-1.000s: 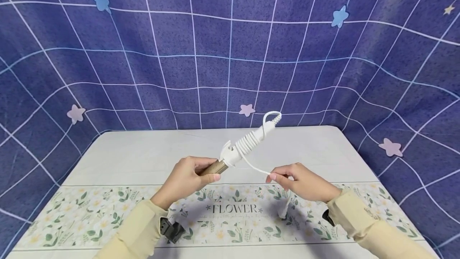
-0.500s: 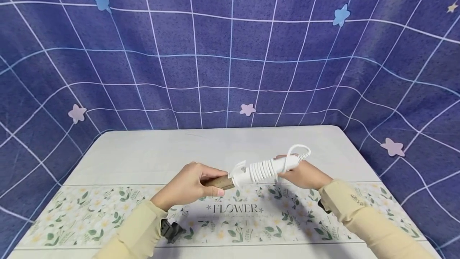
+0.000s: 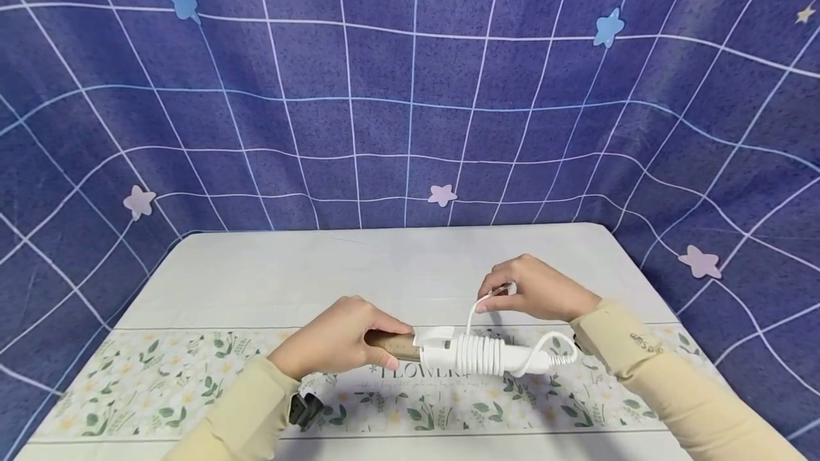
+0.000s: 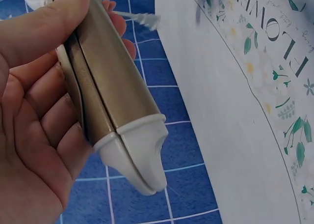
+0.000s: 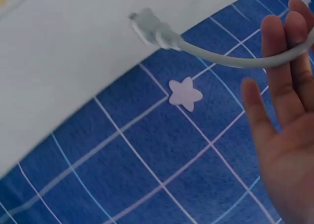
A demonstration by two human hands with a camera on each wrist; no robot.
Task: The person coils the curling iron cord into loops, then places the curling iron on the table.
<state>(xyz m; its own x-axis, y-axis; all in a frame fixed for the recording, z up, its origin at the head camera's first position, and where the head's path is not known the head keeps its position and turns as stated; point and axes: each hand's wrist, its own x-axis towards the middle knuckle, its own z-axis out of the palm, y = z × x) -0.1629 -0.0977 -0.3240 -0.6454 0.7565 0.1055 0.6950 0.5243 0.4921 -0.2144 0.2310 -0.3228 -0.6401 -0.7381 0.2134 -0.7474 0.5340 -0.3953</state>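
A curling iron (image 3: 440,356) with a gold barrel and white handle is held level above the table. My left hand (image 3: 338,338) grips its barrel, thumb on the near side; in the left wrist view the barrel (image 4: 120,71) ends in a white tip (image 4: 147,160). White cord (image 3: 480,355) is wound in several turns round the handle, with a loop at its far end. My right hand (image 3: 539,290) pinches the cord's free length, behind and above the handle. A blurred plug (image 5: 153,31) hangs from the cord in the right wrist view.
The table (image 3: 256,276) has a white cover with a floral band and printed lettering. A blue curtain (image 3: 378,126) with a grid and stars stands behind and at both sides of it.
The curling iron has swung from a slant to level and lower. My right hand has passed behind the handle and come up on its far side with the cord, winding it round.
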